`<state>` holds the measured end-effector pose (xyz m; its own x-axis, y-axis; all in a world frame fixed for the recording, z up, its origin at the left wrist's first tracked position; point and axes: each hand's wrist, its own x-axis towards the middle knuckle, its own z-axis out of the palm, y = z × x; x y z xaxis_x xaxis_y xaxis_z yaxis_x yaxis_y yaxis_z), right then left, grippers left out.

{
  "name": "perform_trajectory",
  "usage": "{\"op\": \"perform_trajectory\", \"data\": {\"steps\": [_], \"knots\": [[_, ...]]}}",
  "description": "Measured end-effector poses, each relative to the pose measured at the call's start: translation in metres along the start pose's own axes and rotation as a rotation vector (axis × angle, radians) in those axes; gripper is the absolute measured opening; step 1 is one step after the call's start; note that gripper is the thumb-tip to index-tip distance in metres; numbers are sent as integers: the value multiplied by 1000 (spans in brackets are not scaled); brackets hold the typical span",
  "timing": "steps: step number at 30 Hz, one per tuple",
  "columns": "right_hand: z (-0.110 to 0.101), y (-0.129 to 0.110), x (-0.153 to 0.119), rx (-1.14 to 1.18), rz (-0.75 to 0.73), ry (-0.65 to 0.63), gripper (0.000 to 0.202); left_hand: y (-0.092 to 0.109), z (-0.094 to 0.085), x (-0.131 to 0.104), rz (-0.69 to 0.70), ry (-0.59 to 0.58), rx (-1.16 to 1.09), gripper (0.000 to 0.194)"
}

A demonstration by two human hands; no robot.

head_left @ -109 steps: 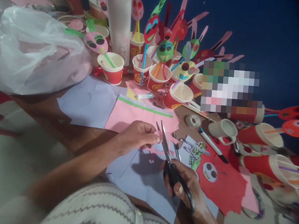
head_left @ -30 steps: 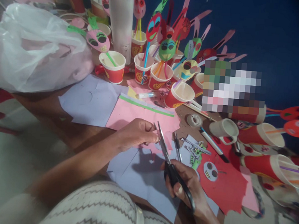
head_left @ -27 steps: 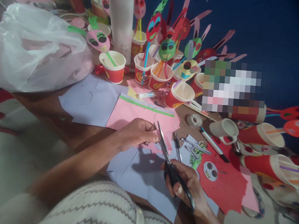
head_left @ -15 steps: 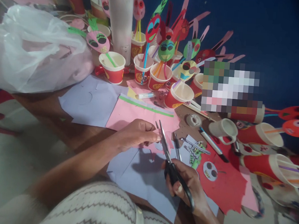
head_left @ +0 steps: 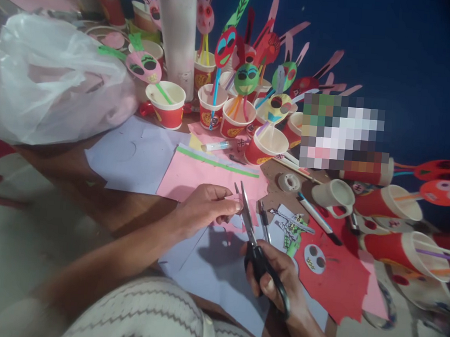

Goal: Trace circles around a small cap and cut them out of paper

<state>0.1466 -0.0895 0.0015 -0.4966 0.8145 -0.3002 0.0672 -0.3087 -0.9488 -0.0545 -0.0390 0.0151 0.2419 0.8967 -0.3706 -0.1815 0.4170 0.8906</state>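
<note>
Left hand (head_left: 203, 208) pinching a small pink paper piece (head_left: 237, 197), seemingly steadying it for the scissors (head_left: 256, 251); right hand (head_left: 281, 271) curled round the handles, blades parted! All above the worktop's (head_left: 76, 173) near edge. Paper cups (head_left: 254, 152) crowd farther back, likely out of the way. And the pen's (head_left: 264, 224) upper end, pink-covered seconds ago, now shows!

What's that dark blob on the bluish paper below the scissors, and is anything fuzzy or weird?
In the head view, the blob on the bluish paper looks like a shadow from the left hand and maybe the scissors; also in the head view, the sleeve at lower left is blurry, the upper right corner goes black, and a blocky patch hides things beside the cups.
</note>
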Motion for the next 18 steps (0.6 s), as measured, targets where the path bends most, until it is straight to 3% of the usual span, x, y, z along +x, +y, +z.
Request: {"op": "perform_trajectory", "data": {"steps": [18], "knots": [[-1, -1, 0, -35, -13, -47, 54, 6, -4, -1, -46, -54, 34, 13]]}}
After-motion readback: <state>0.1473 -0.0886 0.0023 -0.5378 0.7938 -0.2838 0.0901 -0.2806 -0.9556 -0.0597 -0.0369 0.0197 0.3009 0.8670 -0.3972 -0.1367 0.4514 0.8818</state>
